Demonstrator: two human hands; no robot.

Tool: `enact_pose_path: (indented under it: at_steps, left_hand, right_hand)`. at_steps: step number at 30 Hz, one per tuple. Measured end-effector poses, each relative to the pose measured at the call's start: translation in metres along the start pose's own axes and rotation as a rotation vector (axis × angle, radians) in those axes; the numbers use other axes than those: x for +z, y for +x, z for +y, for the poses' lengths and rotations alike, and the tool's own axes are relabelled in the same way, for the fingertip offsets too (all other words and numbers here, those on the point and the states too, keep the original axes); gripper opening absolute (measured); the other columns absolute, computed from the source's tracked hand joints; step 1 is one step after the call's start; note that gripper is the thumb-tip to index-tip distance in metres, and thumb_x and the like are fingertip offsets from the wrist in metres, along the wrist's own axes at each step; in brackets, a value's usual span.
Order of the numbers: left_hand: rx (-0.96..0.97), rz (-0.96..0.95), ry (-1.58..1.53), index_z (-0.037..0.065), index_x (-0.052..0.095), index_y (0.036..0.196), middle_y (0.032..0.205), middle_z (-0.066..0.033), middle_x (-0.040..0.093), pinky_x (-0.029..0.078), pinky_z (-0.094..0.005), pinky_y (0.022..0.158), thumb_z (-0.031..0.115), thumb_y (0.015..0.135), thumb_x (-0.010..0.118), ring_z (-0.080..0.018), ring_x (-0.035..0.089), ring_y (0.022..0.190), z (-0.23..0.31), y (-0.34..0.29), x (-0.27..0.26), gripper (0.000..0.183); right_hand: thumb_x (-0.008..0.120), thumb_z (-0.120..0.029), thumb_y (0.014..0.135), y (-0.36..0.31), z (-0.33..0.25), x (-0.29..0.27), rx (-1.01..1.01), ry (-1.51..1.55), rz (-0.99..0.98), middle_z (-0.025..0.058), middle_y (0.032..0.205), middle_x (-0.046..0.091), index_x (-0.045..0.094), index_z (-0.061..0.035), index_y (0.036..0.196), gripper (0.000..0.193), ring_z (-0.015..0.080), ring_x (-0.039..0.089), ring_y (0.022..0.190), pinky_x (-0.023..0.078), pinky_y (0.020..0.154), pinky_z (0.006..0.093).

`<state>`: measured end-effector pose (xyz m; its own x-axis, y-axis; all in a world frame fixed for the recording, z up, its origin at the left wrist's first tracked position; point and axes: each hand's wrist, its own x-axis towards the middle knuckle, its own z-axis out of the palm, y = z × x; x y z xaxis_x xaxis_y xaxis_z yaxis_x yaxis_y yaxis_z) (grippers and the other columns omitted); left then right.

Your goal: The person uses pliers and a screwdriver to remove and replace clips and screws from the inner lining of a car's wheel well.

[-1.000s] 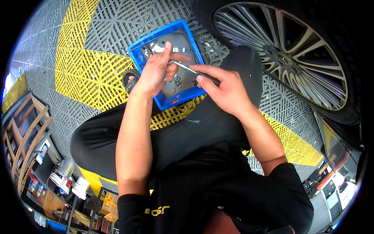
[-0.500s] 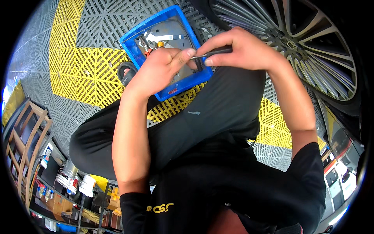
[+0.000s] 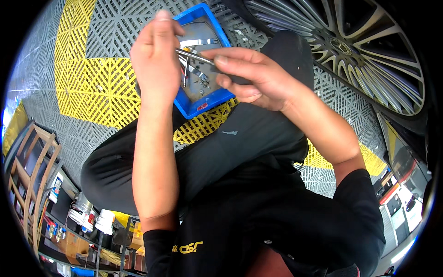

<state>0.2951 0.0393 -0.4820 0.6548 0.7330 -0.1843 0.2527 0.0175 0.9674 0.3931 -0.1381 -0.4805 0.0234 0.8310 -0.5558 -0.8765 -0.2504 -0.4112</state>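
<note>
Above the blue tray [image 3: 184,107], both hands pinch a metal tool [image 3: 196,56].

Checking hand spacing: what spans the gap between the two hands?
Head view: a slim metal tool bridges left hand and right hand, above the blue tray.

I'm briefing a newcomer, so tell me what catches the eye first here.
Two bare hands meet at top centre: the left hand and right hand pinch a thin silver metal tool between them. Beneath them sits a shallow blue plastic tray on the grey and yellow grid floor. A silver multi-spoke car wheel fills the upper right.
</note>
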Motion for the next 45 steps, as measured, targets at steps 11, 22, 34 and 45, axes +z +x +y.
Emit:
enact_pose_path:
  at_steps: [11,22,34,45]
  left_hand:
    - [-0.065,0.029,-0.616,-0.004,0.053,0.126,0.099,-0.0119,0.064,0.054,-0.0448,0.095,0.033,0.113,0.044,-0.0283,0.065,0.097,0.012,0.007,-0.001,0.041]
    - [0.194,0.148,-0.596,-0.005,0.049,0.125,0.091,-0.0154,0.069,0.057,-0.0438,0.094,0.023,0.112,0.041,-0.0312,0.071,0.101,0.03,0.044,-0.073,0.031]
    - [0.159,0.086,-0.428,-0.011,0.05,0.132,0.101,-0.0226,0.07,0.058,-0.0482,0.092,0.026,0.112,0.045,-0.0366,0.072,0.098,0.043,0.015,-0.022,0.043]
    - [0.192,0.189,-0.283,-0.014,0.049,0.132,0.101,-0.0278,0.069,0.06,-0.0483,0.091,0.023,0.112,0.038,-0.0395,0.073,0.095,0.047,0.012,-0.012,0.043]
  right_hand:
    - [0.064,-0.027,0.105,0.008,-0.001,0.032,-0.204,-0.08,0.054,0.0031,0.088,0.066,0.062,-0.0038,0.138,0.041,0.0009,0.044,0.054,0.031,0.045,0.017]
    - [0.068,-0.022,0.102,-0.007,-0.036,0.051,-0.495,-0.605,0.162,0.0021,0.081,0.073,0.072,-0.0042,0.126,0.03,0.0041,0.065,0.072,0.048,0.06,0.0206]
    - [0.072,-0.021,0.097,0.013,-0.018,0.06,-0.636,-0.478,0.108,0.004,0.086,0.075,0.075,-0.0071,0.119,0.027,0.0083,0.07,0.078,0.054,0.065,0.0244]
    - [0.075,-0.028,0.088,0.029,-0.02,0.057,-1.212,-1.201,0.346,0.0033,0.089,0.075,0.078,-0.0207,0.109,0.023,0.0249,0.073,0.08,0.058,0.068,0.0349]
